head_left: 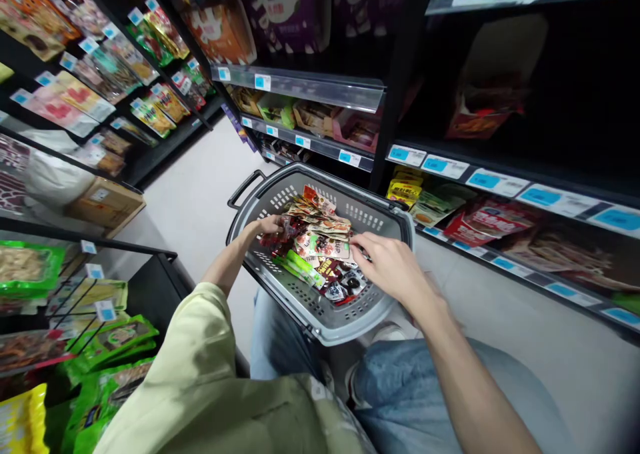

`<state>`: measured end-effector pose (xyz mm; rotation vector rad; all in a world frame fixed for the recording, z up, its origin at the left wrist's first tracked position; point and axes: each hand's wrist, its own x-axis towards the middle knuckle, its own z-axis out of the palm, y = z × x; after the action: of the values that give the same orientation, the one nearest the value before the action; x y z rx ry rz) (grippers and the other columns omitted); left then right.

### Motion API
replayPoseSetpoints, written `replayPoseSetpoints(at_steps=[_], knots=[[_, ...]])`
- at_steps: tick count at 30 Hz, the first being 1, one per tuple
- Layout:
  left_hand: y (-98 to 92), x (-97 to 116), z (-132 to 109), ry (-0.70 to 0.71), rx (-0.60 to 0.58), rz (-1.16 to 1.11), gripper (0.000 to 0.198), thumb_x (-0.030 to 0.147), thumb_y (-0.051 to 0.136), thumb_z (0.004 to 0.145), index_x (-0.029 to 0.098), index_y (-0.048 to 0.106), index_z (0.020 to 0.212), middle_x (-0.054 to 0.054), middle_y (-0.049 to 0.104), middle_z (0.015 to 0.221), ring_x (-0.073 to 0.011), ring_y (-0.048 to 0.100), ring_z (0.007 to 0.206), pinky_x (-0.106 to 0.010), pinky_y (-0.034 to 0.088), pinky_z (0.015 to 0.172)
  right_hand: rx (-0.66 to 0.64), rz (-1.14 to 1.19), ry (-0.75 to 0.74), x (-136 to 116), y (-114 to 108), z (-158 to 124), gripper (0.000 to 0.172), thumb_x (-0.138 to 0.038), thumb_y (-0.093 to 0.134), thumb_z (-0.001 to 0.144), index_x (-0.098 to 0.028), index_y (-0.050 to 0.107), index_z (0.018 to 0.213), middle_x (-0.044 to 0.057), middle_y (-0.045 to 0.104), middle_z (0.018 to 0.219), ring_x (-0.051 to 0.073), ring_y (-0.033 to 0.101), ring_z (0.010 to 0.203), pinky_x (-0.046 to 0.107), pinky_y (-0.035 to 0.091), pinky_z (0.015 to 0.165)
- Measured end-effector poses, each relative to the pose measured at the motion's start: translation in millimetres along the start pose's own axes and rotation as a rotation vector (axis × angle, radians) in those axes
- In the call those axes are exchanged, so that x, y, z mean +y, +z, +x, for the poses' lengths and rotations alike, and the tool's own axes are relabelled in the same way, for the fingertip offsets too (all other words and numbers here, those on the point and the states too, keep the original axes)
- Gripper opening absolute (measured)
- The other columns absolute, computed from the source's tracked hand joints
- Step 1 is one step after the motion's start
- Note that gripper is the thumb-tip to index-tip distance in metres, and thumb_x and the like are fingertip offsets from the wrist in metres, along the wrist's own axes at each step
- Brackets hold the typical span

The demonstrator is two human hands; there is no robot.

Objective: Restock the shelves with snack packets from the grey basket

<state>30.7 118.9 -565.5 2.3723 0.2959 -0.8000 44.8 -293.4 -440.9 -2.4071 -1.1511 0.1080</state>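
Observation:
A grey plastic shopping basket sits in front of my knees, tilted in view, with small snack packets heaped inside it. At the heap's left side, my left hand has its fingers curled on dark red shiny packets; its fingertips are partly hidden. My right hand reaches in over the right rim, thumb and fingers pinched at the edge of a white-and-red snack packet. Bright green packets lie nearer to me, beside brown and silver-white packets. Beige packets are stacked toward the far side.
Dark shelves with a price-tag rail stand close on the right and ahead. More shelves of bagged snacks line the left, above a cardboard box. Green bags hang at lower left. Pale floor shows left of the basket.

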Motion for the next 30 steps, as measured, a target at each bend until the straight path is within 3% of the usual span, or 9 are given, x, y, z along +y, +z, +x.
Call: replayPoseSetpoints(at_steps=[3,6,10,13,17,20,23,26,30], knots=[[-8.5,0,-9,-0.046,-0.012,0.043,0.031,0.021,0.059,0.065,0.014,0.068,0.094,-0.004,0.072,0.08,-0.0162,0.063,0.07,-0.022,0.05,0.063,-0.017,-0.011,0.007,0,0,1,0.025,-0.027,0.042,0.102,-0.021,0.066,0.106,0.003,0.072,0.097,0.02,0.069,0.083,0.03,0.037,0.066],[-16.6,6,-11,-0.088,-0.034,0.139,0.023,0.024,0.063,0.064,0.014,0.069,0.085,-0.004,0.071,0.074,-0.0166,0.062,0.065,-0.022,0.047,0.059,-0.034,-0.032,0.016,-1,-1,1,0.025,-0.027,0.041,0.102,-0.021,0.066,0.104,0.003,0.072,0.095,0.02,0.068,0.082,0.031,0.035,0.065],[-18.2,21,-8,-0.14,-0.005,0.34,0.022,0.027,0.065,0.065,0.015,0.07,0.082,-0.006,0.07,0.073,-0.0193,0.064,0.069,-0.024,0.047,0.063,-0.062,-0.065,0.016,-2,0,2,0.025,-0.026,0.041,0.101,-0.02,0.065,0.103,0.004,0.072,0.094,0.02,0.067,0.081,0.03,0.032,0.062],[-0.6,33,-6,-0.173,0.038,0.487,0.03,0.027,0.066,0.067,0.014,0.071,0.093,-0.011,0.072,0.082,-0.0241,0.067,0.085,-0.026,0.049,0.075,-0.079,-0.089,0.018,-2,0,2,0.024,-0.026,0.041,0.101,-0.02,0.065,0.103,0.004,0.071,0.093,0.02,0.067,0.079,0.03,0.03,0.061],[36.5,39,-6,-0.193,0.094,0.635,0.049,0.022,0.063,0.072,0.005,0.065,0.118,-0.024,0.065,0.121,-0.0329,0.059,0.117,-0.035,0.044,0.099,-0.103,-0.111,0.026,-3,-1,2,0.024,-0.025,0.04,0.101,-0.02,0.064,0.101,0.004,0.072,0.094,0.019,0.067,0.078,0.03,0.029,0.061],[54.7,35,-9,-0.256,0.072,0.703,0.05,0.018,0.064,0.072,0.002,0.064,0.119,-0.027,0.062,0.124,-0.0366,0.057,0.119,-0.041,0.044,0.101,-0.117,-0.12,0.026,-3,-3,1,0.023,-0.024,0.04,0.101,-0.02,0.063,0.101,0.004,0.072,0.097,0.02,0.067,0.08,0.031,0.03,0.061],[60.6,28,-12,-0.342,0.035,0.746,0.052,0.021,0.068,0.073,0.004,0.063,0.121,-0.026,0.066,0.116,-0.0372,0.061,0.112,-0.042,0.05,0.092,-0.124,-0.128,0.028,-1,-5,0,0.023,-0.024,0.04,0.101,-0.019,0.062,0.101,0.004,0.072,0.097,0.02,0.067,0.079,0.032,0.03,0.061],[61.7,23,-7,-0.373,0.071,0.785,0.062,0.026,0.069,0.08,0.005,0.051,0.136,-0.024,0.061,0.126,-0.0361,0.055,0.122,-0.044,0.049,0.094,-0.131,-0.126,0.025,0,-4,0,0.023,-0.024,0.039,0.101,-0.019,0.062,0.099,0.004,0.071,0.096,0.02,0.067,0.079,0.032,0.029,0.06],[61.3,19,5,-0.378,0.098,0.793,0.041,0.033,0.064,0.091,0.011,0.059,0.126,-0.016,0.06,0.128,-0.0295,0.054,0.123,-0.048,0.046,0.1,-0.142,-0.119,0.018,-1,-1,0,0.024,-0.025,0.038,0.102,-0.02,0.061,0.098,0.004,0.072,0.098,0.02,0.068,0.079,0.032,0.029,0.059]])
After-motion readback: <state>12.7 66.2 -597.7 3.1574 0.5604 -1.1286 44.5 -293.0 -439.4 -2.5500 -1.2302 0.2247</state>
